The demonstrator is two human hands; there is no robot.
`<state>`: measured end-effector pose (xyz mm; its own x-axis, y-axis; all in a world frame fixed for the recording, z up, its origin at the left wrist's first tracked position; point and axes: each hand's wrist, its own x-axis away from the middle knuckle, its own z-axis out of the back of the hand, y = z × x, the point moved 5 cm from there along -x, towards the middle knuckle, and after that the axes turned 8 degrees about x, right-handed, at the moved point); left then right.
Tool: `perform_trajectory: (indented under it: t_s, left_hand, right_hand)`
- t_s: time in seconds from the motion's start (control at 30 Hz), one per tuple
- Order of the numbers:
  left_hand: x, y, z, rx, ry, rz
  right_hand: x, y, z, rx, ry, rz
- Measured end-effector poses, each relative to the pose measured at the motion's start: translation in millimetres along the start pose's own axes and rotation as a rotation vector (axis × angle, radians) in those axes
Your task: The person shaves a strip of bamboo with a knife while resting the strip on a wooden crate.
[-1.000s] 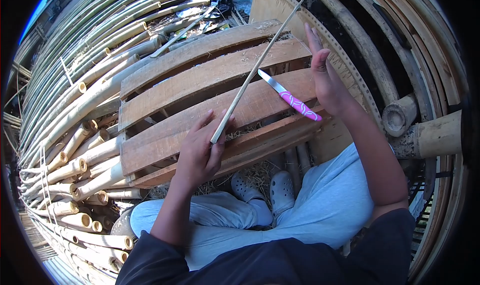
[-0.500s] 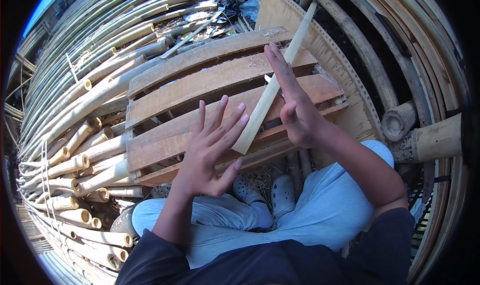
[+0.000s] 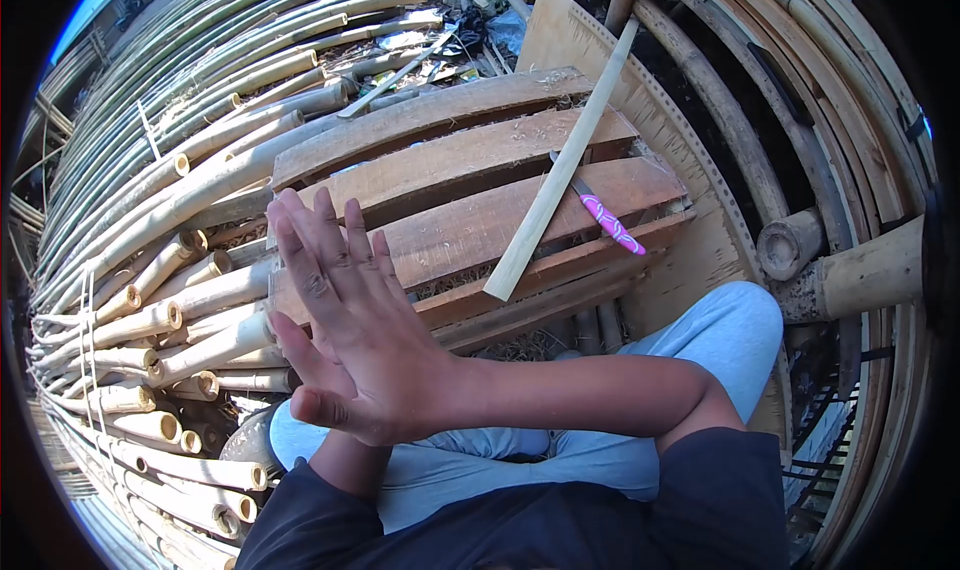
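My right hand point(image 3: 375, 320) reaches across to the left, fingers stretched out, laid over my left hand point(image 3: 300, 345), which is mostly hidden behind it. The left hand's visible fingers are extended too, and no object shows in either hand. To the right of them a pale flat bamboo strip point(image 3: 560, 180) lies diagonally across the slatted wooden bench point(image 3: 440, 235). Beneath the strip rests a knife with a pink and white patterned handle point(image 3: 610, 225); its blade is partly covered by the strip.
Stacked bamboo poles point(image 3: 160, 315) fill the left side. A plywood sheet point(image 3: 700, 230) lies right of the bench, with a thick bamboo post point(image 3: 870, 280) beyond it. Plastic litter point(image 3: 505, 30) is scattered behind the bench. My legs are below it.
The strip has left my left hand and now lies on the bench, over the knife. My right hand has swung left from the strip onto my left hand.
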<state>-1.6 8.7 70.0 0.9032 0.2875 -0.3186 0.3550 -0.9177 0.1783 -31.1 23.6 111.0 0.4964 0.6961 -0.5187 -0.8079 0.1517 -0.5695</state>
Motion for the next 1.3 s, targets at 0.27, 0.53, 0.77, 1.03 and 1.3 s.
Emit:
perform_trajectory:
  t_s: [0.27,0.53,0.77,1.03,1.3]
  left_hand:
    - [-13.5,17.4,-6.8,0.047,-0.126,-0.036]
    - [6.4,22.2,9.9,-0.244,0.05,0.0]
    - [-6.0,-5.3,-14.0,-0.321,0.193,-0.06]
    - [-46.8,25.3,-6.9,0.047,-0.007,-0.039]
    - [-40.6,1.5,-40.1,0.478,0.086,0.228]
  right_hand:
    - [2.2,-17.3,-1.9,0.06,-0.013,-0.03]
    - [-23.0,5.4,18.6,0.134,0.003,-0.213]
    - [-24.5,9.9,20.3,0.023,-0.122,-0.314]
    - [7.1,-17.6,3.3,0.291,-0.166,0.113]
    - [-41.4,74.5,76.7,0.609,0.022,0.221]
